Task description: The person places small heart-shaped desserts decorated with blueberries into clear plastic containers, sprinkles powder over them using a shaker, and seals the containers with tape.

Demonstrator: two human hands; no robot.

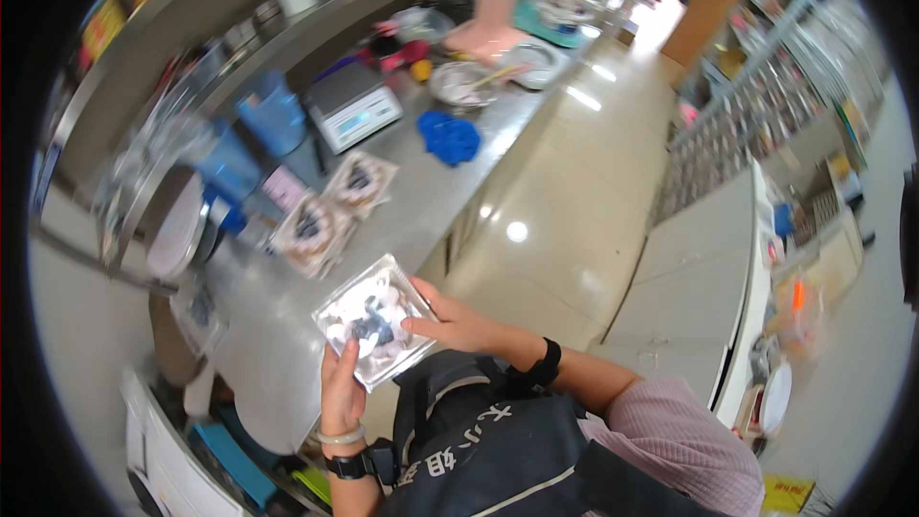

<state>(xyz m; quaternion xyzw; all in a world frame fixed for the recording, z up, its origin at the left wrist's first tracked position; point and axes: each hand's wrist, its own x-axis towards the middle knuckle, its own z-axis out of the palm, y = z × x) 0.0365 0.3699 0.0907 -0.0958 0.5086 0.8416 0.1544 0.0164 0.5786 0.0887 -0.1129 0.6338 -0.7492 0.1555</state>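
Observation:
Between my hands is a square clear plastic pastry box (pixel 383 289), tilted, with glare across its lid. Pale pinkish cream and dark blue berries show through it. My left hand (pixel 342 391) grips the near left edge, thumb on top. On the opposite edge, my right hand (pixel 458 320) holds it with the thumb over the lid; its other fingers are partly hidden beneath. Beyond the box, two similar berry-topped pastries (pixel 308 228) sit in wrappers on the steel counter (pixel 265 321), close together.
A digital scale (pixel 354 113), a crumpled blue cloth (pixel 448 138), a metal bowl (pixel 462 85) and a pink stand mixer (pixel 490 24) line the counter. Blue pitchers (pixel 271 113) stand near the back shelf. White cabinets (pixel 684 273) flank the tiled floor at right.

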